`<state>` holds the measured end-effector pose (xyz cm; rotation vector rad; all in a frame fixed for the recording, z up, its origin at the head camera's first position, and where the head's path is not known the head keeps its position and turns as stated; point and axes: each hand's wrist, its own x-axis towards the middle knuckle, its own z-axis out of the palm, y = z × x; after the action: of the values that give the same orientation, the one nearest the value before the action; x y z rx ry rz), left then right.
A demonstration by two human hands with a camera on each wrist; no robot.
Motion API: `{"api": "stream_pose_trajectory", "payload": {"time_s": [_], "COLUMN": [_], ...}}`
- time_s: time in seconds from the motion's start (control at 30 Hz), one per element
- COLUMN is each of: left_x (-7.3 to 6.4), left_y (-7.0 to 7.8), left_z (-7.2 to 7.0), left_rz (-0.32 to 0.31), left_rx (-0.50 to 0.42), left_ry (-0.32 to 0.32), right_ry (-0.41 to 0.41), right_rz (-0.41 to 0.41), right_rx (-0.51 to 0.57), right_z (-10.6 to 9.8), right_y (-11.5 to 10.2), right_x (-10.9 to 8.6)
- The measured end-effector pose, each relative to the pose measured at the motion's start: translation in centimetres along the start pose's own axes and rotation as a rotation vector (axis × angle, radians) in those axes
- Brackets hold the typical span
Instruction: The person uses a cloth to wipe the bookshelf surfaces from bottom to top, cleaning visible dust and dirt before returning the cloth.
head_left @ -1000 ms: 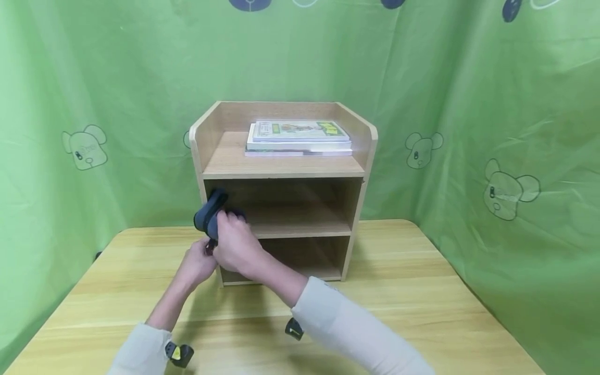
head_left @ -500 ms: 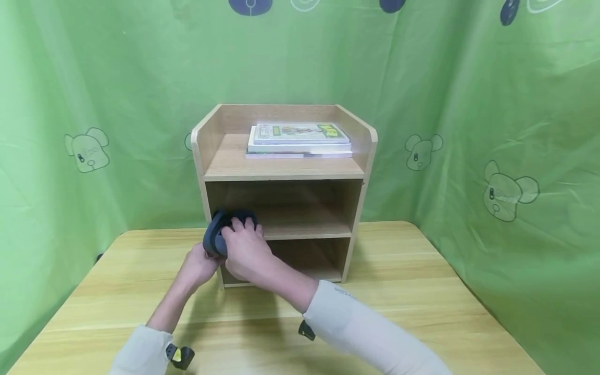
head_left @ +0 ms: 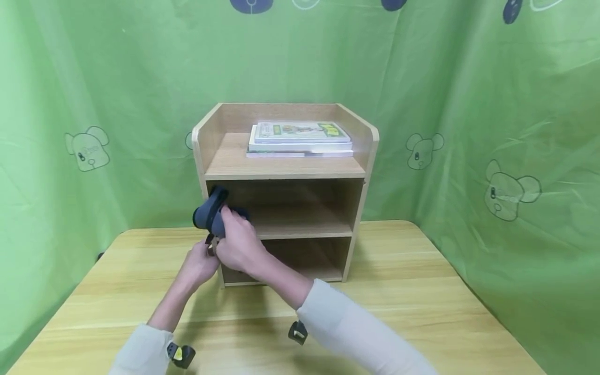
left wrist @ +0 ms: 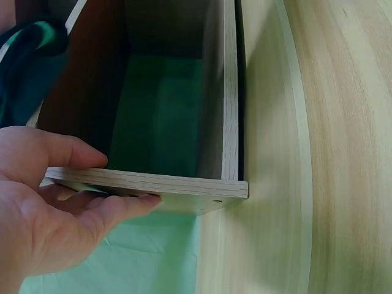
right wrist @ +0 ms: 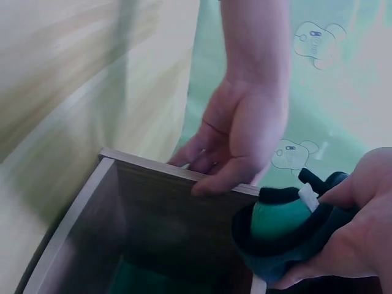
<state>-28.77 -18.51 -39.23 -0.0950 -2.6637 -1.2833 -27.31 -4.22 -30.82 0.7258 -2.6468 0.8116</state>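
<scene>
- Navy cloth article [head_left: 204, 214] seems light and soft; best gathered round the middle.
- Right hand [head_left: 240, 239] grips it, fingers curled.
- Left hand [left wrist: 43, 205] pinches wooden side panel [left wrist: 184, 185].

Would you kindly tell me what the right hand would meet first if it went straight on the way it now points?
Beyond the dark blue item it grips, the right hand would probably meet the left side panel of the wooden cabinet, though the depth is unclear.

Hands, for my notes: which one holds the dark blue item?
The right hand holds the dark blue item; the left hand pinches the cabinet's side panel.
</scene>
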Motion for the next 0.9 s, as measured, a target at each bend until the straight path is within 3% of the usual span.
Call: {"api": "stream_pose_trajectory", "payload": {"time_s": [0.13,0.43,0.63,0.9], "left_x": [0.0,0.1,0.1,0.0], "left_y": [0.1,0.3,0.0,-0.1], "left_z": [0.2,0.3,0.3,-0.2], "left_rz": [0.001,0.012,-0.003,-0.018], "left_rx": [-0.042,-0.06,-0.068,-0.056], "left_ry": [-0.029,-0.052,-0.056,-0.048], "right_ry": [0.035,0.056,0.044,0.004], "right_rz": [0.015,0.021,0.016,0.015], "right_rx": [0.138,0.213,0.188,0.029], "right_z": [-0.8,-2.5,-2.5,-1.9], "right_y": [-0.1,-0.6,-0.9,-1.0], "right_x": [0.7,1.0,1.2,1.8]}}
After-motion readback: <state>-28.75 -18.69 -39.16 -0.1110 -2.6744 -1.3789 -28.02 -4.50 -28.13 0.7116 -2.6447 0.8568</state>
